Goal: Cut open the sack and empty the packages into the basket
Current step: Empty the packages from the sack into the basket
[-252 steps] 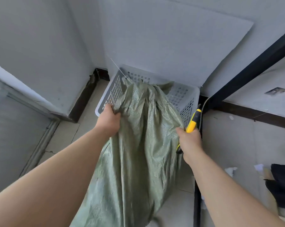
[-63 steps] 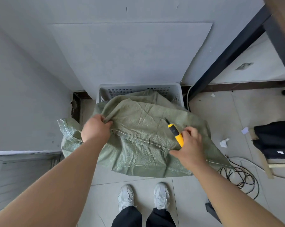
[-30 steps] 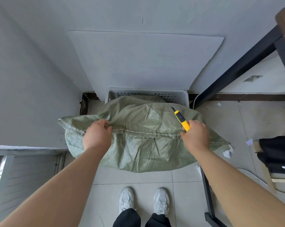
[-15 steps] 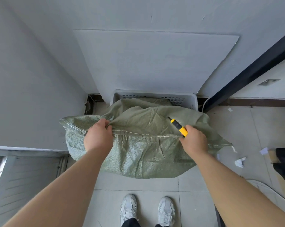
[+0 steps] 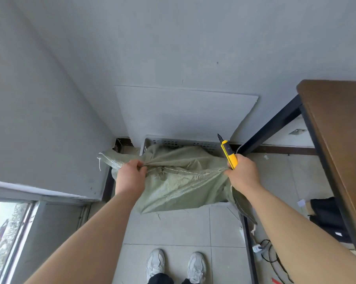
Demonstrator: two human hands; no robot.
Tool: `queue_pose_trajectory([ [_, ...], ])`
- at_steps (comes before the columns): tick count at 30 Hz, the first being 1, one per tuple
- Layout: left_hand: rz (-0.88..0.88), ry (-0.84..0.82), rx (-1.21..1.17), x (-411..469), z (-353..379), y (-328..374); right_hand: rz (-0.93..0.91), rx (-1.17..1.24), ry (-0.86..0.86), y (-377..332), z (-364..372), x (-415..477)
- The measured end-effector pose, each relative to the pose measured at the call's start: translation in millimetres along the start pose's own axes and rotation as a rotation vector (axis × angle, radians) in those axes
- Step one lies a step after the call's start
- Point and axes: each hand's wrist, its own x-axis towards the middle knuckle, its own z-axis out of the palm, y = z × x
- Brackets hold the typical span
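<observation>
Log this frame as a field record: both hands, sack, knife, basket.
sack: green woven, draped over the basket; stitched edge pulled taut
basket: grey, perforated, against the wall
left hand: grips the stitched edge
right hand: holds the knife, pinches the edge too
knife: yellow, blade out, pointing up, off the sack
packages: none visible

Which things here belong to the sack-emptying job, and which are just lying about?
Job: green woven sack, gripped by left hand and right hand; yellow utility knife, also in the right hand; grey perforated basket.
Lying about: brown table, black bundle, cables, paper scrap.
</observation>
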Motion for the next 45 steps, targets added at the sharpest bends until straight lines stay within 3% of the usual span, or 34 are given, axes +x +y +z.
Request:
queue_pose_trajectory([
  [10, 0.117, 0.067, -0.030, -8.3, -64.4, 75.6, -0.071, 0.078, 0.087, -60.4, -72.5, -20.8],
  [16, 0.095, 0.022, 0.012, -12.3, -71.8, 82.9, -0.024, 0.013, 0.052, -62.4, -81.2, -24.5],
  [20, 0.104, 0.075, -0.066, -15.4, -83.2, 96.5, -0.006, 0.115, 0.094, -67.4, -90.3, -27.8],
  [29, 0.117, 0.072, -0.045, -22.1, -104.3, 120.7, -0.009, 0.070, -0.067, -77.7, -116.5, -45.3],
  [33, 0.136, 0.096, -0.063, -25.7, -108.5, 132.6, 0.000, 0.206, -0.063, -83.0, -131.4, -46.4],
  [45, 0.151, 0.078, -0.140, -48.4, -119.3, 153.1, -0.007, 0.311, -0.053, -102.4, -145.6, -56.8],
])
